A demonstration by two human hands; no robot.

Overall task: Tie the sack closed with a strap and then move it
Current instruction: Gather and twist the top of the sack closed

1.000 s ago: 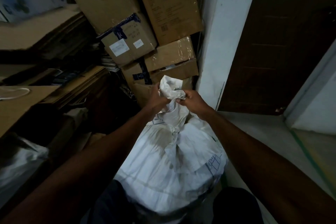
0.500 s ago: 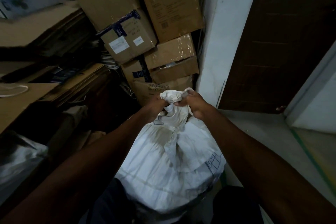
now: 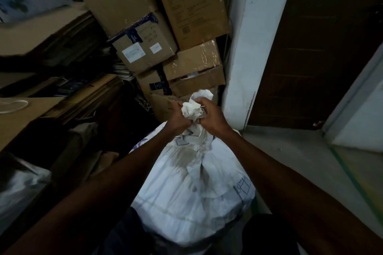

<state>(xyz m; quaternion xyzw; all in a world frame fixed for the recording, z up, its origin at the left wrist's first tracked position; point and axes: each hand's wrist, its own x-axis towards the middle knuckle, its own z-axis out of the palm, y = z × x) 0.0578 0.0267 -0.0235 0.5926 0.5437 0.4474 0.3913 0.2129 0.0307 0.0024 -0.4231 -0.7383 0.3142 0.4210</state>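
A full white woven sack (image 3: 192, 192) stands upright on the floor between my knees. Its mouth is gathered into a crumpled bunch (image 3: 196, 105) at the top. My left hand (image 3: 179, 117) is closed around the left side of the bunch. On the right side my right hand (image 3: 211, 117) grips the same bunch, fingers curled over it. The two hands almost touch. A thin pale strip shows between my right fingers; I cannot tell whether it is a strap.
Stacked cardboard boxes (image 3: 186, 64) rise right behind the sack. Flat cardboard sheets (image 3: 24, 114) and a pale bag (image 3: 18, 184) crowd the left. A white wall pillar (image 3: 244, 68) and a dark wooden door (image 3: 319, 51) stand to the right, with grey floor (image 3: 290, 151) beside the sack.
The loose top of the sack, sticking up a second ago, has been pressed down and bunched tighter. Both hands have closed in together on the neck.
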